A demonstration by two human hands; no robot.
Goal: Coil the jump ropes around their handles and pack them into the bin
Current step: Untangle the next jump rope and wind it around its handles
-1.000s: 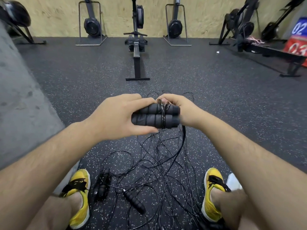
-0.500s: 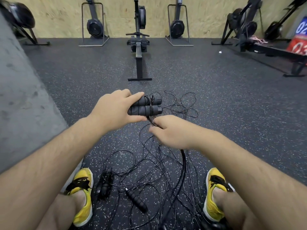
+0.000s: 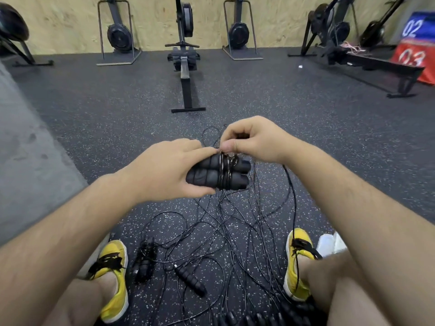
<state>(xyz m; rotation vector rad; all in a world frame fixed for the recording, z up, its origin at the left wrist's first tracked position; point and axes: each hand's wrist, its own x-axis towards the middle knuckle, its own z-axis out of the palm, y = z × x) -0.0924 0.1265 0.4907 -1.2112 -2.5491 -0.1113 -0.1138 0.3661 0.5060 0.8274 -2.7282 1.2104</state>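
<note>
Handles of black ribbed foam, two side by side, sit mid-scene above the dark speckled rubber floor, with thin black cord wound round them in several turns; left hand grips their left end, thumb beneath; right hand, just above them, pinches the cord between thumb and curled fingers; loose black cords tangle nearer, between yellow shoes, beside a wound black bundle and a lone black handle.

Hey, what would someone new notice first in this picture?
Dead centre, the left hand holds two black foam handles side by side while the right hand pinches the thin cord wound round them. Below, a tangle of loose ropes sprawls on the speckled floor between two yellow shoes.
</note>
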